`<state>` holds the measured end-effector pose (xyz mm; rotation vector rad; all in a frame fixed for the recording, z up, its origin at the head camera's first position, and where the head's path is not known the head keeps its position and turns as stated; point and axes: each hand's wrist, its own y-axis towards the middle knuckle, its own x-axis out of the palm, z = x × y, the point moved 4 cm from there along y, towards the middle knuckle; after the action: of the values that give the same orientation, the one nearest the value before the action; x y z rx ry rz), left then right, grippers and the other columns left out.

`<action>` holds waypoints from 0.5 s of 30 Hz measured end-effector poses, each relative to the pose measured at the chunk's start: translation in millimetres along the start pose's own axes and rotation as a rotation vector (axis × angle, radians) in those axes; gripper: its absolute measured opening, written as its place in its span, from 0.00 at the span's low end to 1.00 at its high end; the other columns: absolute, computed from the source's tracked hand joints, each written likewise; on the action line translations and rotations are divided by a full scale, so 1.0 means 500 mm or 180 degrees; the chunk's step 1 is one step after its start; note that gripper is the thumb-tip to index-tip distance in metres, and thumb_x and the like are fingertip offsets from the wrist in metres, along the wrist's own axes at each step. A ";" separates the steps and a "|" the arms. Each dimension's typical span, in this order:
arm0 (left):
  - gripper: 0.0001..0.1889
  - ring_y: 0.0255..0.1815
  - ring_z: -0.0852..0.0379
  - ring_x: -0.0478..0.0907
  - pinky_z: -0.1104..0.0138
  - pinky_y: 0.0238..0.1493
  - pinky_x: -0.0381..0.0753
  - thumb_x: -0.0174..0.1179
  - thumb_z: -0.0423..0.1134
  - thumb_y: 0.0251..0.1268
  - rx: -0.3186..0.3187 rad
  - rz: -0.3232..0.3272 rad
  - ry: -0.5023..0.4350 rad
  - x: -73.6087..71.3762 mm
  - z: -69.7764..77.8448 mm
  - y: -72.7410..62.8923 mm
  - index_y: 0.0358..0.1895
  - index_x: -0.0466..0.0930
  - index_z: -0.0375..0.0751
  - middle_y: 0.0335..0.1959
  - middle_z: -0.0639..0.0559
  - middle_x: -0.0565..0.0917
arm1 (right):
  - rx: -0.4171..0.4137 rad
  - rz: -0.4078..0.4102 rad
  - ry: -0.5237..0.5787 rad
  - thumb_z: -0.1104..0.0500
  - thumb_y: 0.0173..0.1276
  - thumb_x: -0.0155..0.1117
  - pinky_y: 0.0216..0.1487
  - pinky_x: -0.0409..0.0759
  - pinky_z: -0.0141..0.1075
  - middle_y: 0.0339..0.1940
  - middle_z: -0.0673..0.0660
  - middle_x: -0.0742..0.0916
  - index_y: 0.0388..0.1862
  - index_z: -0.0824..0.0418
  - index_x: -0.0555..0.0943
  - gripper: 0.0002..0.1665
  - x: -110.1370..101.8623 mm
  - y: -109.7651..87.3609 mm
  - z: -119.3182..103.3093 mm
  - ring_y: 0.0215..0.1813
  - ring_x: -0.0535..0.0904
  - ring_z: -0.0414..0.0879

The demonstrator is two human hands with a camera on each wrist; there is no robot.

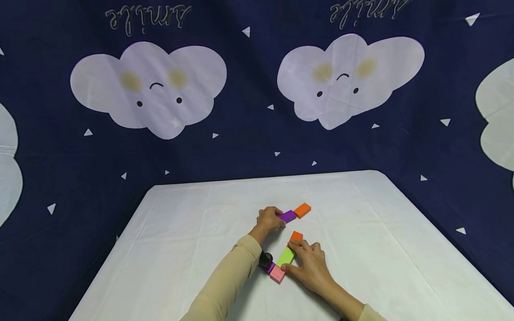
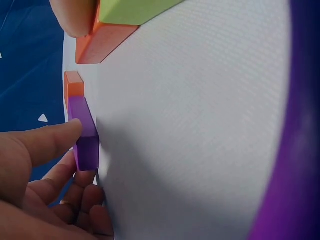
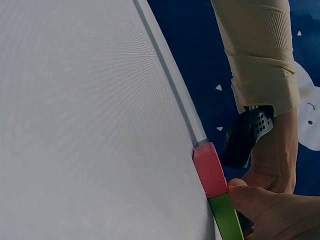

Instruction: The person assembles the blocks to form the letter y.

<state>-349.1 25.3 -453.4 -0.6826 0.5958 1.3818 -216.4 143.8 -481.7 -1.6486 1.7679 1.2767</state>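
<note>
My left hand (image 1: 270, 218) pinches a purple block (image 1: 287, 216) between thumb and fingers; the left wrist view shows the thumb on this purple block (image 2: 85, 122). The block's far end meets an orange block (image 1: 302, 210). Closer to me, my right hand (image 1: 313, 265) holds a light green block (image 1: 286, 257), fingertips by its join with a second orange block (image 1: 296, 236). Its thumb lies by the join with a pink block (image 1: 277, 274), also seen in the right wrist view (image 3: 210, 170). Another purple block (image 1: 271, 268) touches the pink one, partly hidden by the left wrist's camera.
The blocks lie on a white-covered table (image 1: 192, 232). A dark wrist camera (image 1: 266, 258) sits at the left cuff, over the near purple block. Behind the table hangs a navy cloth (image 1: 249, 89) with clouds and small triangles.
</note>
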 end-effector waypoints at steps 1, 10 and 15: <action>0.17 0.42 0.53 0.69 0.61 0.46 0.65 0.71 0.36 0.45 -0.0001 0.0005 0.0000 0.000 0.000 0.000 0.43 0.85 0.44 0.37 0.50 0.84 | 0.0003 -0.0001 0.0001 0.42 0.44 0.75 0.40 0.58 0.36 0.52 0.48 0.81 0.55 0.55 0.81 0.38 0.000 0.000 0.000 0.38 0.62 0.42; 0.15 0.35 0.55 0.76 0.67 0.38 0.72 0.72 0.35 0.43 -0.0021 0.0112 -0.0105 -0.003 -0.001 0.000 0.40 0.86 0.42 0.36 0.49 0.86 | -0.0072 0.0082 -0.0004 0.41 0.44 0.75 0.39 0.58 0.36 0.51 0.48 0.81 0.54 0.56 0.81 0.38 0.001 -0.003 -0.001 0.38 0.62 0.42; 0.14 0.31 0.58 0.76 0.72 0.31 0.72 0.70 0.34 0.43 0.0014 0.0148 -0.0221 -0.010 0.004 -0.006 0.39 0.86 0.40 0.34 0.48 0.86 | -0.0106 0.0114 -0.0007 0.41 0.43 0.75 0.39 0.57 0.35 0.51 0.48 0.81 0.54 0.56 0.81 0.38 0.000 -0.003 0.000 0.37 0.61 0.41</action>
<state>-346.5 23.5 -448.1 -0.6181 0.5622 1.4414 -215.2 143.7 -482.2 -1.6398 1.7915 1.3303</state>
